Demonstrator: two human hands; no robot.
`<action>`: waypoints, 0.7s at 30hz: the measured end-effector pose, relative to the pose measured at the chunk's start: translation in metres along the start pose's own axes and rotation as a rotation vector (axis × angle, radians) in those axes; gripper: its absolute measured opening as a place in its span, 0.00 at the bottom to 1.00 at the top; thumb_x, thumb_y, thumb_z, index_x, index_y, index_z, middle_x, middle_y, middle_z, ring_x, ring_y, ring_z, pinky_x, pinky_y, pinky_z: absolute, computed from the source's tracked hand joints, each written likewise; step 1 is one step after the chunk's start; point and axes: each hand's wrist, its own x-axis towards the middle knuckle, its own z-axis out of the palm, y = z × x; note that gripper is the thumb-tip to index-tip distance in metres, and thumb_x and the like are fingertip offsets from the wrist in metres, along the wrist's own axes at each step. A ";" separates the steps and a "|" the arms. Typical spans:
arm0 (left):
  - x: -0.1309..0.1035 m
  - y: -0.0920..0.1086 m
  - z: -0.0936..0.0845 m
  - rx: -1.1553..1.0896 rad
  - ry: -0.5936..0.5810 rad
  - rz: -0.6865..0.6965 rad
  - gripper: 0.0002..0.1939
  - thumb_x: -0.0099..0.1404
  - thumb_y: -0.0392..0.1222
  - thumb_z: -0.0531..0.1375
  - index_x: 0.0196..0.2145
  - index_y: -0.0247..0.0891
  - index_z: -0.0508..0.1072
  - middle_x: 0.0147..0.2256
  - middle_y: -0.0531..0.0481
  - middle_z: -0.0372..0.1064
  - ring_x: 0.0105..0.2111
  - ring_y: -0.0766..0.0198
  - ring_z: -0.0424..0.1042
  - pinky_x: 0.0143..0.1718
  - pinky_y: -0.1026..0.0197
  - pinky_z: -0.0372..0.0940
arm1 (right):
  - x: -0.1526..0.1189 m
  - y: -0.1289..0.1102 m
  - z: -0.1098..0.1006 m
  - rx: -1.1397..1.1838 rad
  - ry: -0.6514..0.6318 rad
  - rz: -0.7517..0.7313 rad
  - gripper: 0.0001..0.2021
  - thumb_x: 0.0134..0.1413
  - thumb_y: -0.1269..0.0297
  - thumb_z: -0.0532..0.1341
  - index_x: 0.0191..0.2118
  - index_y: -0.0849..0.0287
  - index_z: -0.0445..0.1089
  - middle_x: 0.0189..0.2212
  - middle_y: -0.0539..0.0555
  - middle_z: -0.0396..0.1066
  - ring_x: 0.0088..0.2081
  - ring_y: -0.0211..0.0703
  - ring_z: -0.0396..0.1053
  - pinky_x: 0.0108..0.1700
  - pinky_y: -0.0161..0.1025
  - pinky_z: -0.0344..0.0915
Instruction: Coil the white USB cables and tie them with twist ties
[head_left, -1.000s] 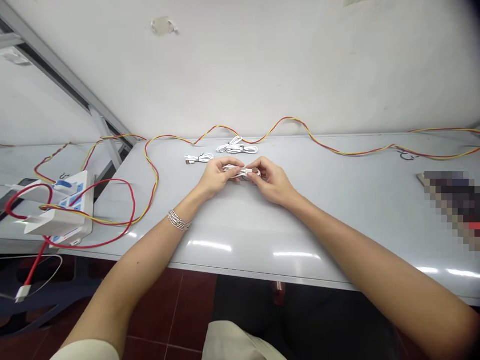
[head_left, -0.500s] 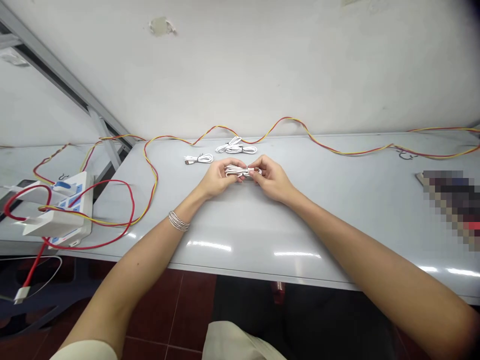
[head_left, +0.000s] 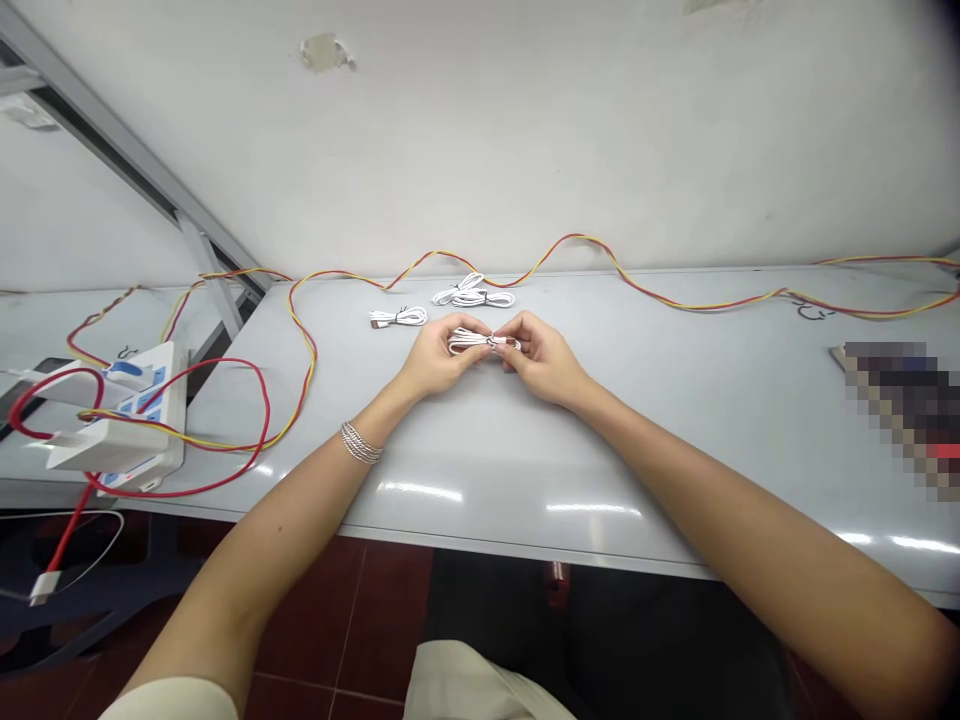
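Between my two hands is a coiled white USB cable (head_left: 466,342), bundled lengthwise, with a dark tie around its middle. My left hand (head_left: 439,355) grips the coil's left part, thumb in front and fingers behind. The fingertips of my right hand (head_left: 541,358) pinch at the tie and the right end, partly covering the plug. Just behind, on the table, lie more white cables: a tied coil (head_left: 405,316) with its plug showing at the left, and two overlapping tied coils (head_left: 474,292).
A red and yellow twisted wire (head_left: 660,302) runs along the back of the grey table (head_left: 720,400). At left stands a white power strip (head_left: 169,440) with adapters and a looping red cable (head_left: 262,400). A pixelated object (head_left: 900,400) lies at right. A wall rises behind.
Both thumbs have shifted slightly at the middle of the cable, and the dark tie there now shows more plainly. The other coils have stayed put.
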 end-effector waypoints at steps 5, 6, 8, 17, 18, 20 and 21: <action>0.000 0.001 0.000 0.044 0.018 0.011 0.13 0.58 0.44 0.68 0.37 0.33 0.74 0.36 0.45 0.75 0.27 0.66 0.73 0.30 0.61 0.70 | -0.002 -0.008 0.002 -0.058 0.021 -0.012 0.14 0.57 0.52 0.66 0.40 0.57 0.69 0.39 0.55 0.75 0.37 0.45 0.74 0.42 0.45 0.72; 0.000 0.002 0.000 0.051 0.018 0.004 0.13 0.58 0.44 0.67 0.37 0.33 0.74 0.35 0.46 0.75 0.26 0.67 0.73 0.29 0.61 0.70 | -0.003 -0.009 0.002 -0.105 0.039 -0.027 0.13 0.57 0.53 0.66 0.41 0.57 0.70 0.40 0.56 0.76 0.38 0.46 0.75 0.42 0.45 0.73; 0.000 0.003 0.000 0.066 0.018 -0.015 0.12 0.58 0.43 0.67 0.37 0.33 0.74 0.33 0.47 0.75 0.24 0.67 0.71 0.28 0.62 0.69 | -0.004 -0.011 0.003 -0.179 0.094 -0.076 0.11 0.58 0.55 0.65 0.42 0.56 0.72 0.42 0.57 0.77 0.42 0.48 0.76 0.45 0.46 0.73; 0.000 -0.001 0.001 0.145 0.022 -0.034 0.10 0.57 0.40 0.66 0.36 0.33 0.75 0.33 0.47 0.77 0.22 0.69 0.69 0.27 0.64 0.67 | -0.004 -0.016 0.003 -0.327 0.159 -0.320 0.06 0.55 0.62 0.68 0.39 0.53 0.74 0.41 0.54 0.77 0.46 0.50 0.75 0.52 0.49 0.71; 0.001 -0.001 0.001 0.149 0.020 -0.031 0.10 0.58 0.40 0.65 0.36 0.33 0.75 0.34 0.47 0.77 0.22 0.70 0.69 0.27 0.64 0.67 | -0.005 -0.017 0.003 -0.325 0.147 -0.330 0.05 0.55 0.63 0.67 0.38 0.53 0.74 0.41 0.54 0.77 0.45 0.49 0.75 0.52 0.49 0.71; 0.000 -0.002 0.001 0.146 0.018 -0.037 0.10 0.58 0.41 0.65 0.36 0.33 0.75 0.34 0.47 0.77 0.22 0.70 0.69 0.27 0.64 0.67 | -0.005 -0.017 0.004 -0.324 0.137 -0.341 0.02 0.57 0.64 0.65 0.37 0.52 0.74 0.40 0.54 0.77 0.45 0.49 0.75 0.52 0.48 0.70; 0.000 -0.001 0.001 0.142 0.016 -0.043 0.10 0.58 0.42 0.65 0.37 0.33 0.75 0.34 0.47 0.77 0.22 0.70 0.69 0.27 0.63 0.67 | -0.005 -0.018 0.004 -0.328 0.139 -0.343 0.01 0.58 0.65 0.64 0.36 0.53 0.74 0.40 0.54 0.77 0.45 0.49 0.75 0.52 0.48 0.70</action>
